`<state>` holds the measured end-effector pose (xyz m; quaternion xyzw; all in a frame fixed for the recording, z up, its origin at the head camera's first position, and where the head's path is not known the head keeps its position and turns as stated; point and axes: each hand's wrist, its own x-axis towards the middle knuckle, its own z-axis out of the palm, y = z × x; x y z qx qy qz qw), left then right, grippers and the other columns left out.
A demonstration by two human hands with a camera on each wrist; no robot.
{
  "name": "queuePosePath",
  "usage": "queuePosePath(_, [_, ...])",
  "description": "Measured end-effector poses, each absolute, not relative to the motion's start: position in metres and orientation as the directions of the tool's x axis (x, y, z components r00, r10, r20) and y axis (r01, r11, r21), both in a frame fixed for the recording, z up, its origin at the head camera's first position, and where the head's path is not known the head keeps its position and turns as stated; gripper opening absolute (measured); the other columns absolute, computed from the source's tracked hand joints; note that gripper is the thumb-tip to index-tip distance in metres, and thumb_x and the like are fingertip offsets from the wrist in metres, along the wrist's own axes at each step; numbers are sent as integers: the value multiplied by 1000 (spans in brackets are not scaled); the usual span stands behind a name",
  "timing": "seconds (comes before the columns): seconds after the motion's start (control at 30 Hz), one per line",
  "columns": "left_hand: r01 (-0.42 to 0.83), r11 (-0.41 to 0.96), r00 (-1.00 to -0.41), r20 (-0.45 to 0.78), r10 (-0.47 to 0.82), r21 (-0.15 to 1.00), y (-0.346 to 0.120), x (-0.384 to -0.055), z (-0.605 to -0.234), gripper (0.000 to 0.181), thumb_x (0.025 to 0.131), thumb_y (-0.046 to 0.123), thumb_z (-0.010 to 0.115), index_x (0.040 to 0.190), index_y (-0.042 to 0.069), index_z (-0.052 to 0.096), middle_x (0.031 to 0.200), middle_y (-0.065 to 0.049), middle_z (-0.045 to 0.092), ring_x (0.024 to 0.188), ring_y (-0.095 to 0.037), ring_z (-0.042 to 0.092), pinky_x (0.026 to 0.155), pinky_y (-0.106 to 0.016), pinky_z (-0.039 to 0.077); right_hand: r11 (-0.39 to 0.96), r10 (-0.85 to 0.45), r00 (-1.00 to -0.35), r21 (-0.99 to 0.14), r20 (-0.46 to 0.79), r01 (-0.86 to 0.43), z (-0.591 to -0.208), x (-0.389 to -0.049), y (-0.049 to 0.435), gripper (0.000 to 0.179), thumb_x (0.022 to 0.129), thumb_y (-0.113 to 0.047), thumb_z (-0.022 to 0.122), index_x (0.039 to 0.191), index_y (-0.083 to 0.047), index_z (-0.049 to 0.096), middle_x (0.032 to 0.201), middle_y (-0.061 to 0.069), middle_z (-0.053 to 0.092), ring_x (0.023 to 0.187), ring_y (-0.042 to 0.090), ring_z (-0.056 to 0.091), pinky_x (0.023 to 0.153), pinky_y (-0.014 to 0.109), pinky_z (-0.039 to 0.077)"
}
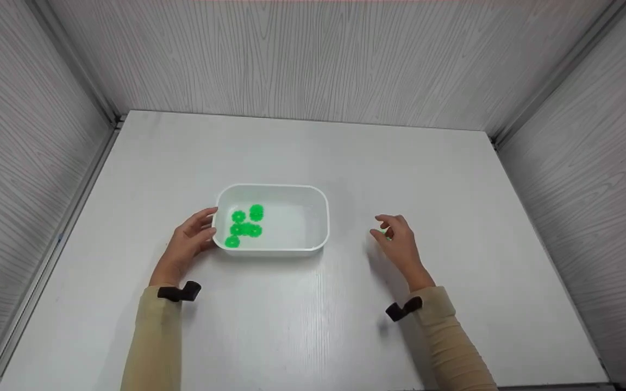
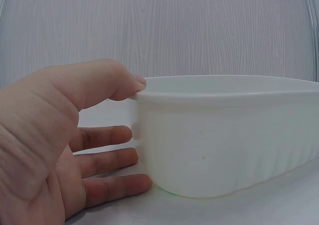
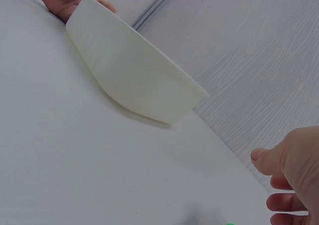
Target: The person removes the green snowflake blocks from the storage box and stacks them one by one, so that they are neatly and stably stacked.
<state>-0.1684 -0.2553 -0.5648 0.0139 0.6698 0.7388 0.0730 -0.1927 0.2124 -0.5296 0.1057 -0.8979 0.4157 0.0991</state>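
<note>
A white rectangular plastic container (image 1: pixel 272 251) stands on the table, with several small green flower-shaped pieces (image 1: pixel 245 228) at the left of its floor. At its left end is my left hand (image 1: pixel 185 244); the left wrist view shows the thumb on the rim and straight fingers (image 2: pixel 109 162) against or close beside the outer wall. Right of the container, my right hand (image 1: pixel 400 244) hovers over the table with thumb and fingers apart. A bit of green (image 1: pixel 386 233) shows between them, mostly hidden; in the right wrist view a green speck (image 3: pixel 230 224) appears at the bottom edge, apart from the fingers.
The white table (image 1: pixel 291 326) has grey wood-grain panels (image 1: pixel 313 60) behind it and at both sides. Black straps with small mounts (image 1: pixel 180 291) sit on both wrists over tan sleeves.
</note>
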Motion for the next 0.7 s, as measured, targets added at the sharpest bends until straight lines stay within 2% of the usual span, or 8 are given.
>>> queuePosePath(0.27, [-105, -71, -989, -96, 109, 992, -255, -167, -570, 50, 90, 21, 63, 137, 22, 47, 134, -13, 46, 116, -27, 51, 85, -33, 50, 589, -224, -894, -676, 389, -442, -524, -196, 184, 28, 85, -15, 70, 110, -8, 64, 89, 7, 55, 71, 17, 50, 63, 38, 48])
queuePosePath(0.4, [-120, -55, -989, -114, 97, 991, -255, -166, -571, 50, 88, 26, 65, 136, 24, 48, 135, -9, 47, 117, -25, 51, 86, -33, 49, 555, -281, -850, -647, 446, -523, -520, -195, 169, 28, 84, -15, 70, 110, -8, 64, 88, 7, 55, 71, 17, 51, 63, 37, 49])
queuePosePath(0.7, [-112, -40, -989, -107, 103, 993, -253, -165, -560, 50, 90, 24, 63, 137, 23, 47, 135, -10, 46, 118, -24, 50, 89, -33, 48, 498, -357, -812, -641, 462, -584, -500, -198, 132, 28, 85, -15, 69, 111, -5, 63, 90, 10, 55, 73, 23, 53, 64, 36, 50])
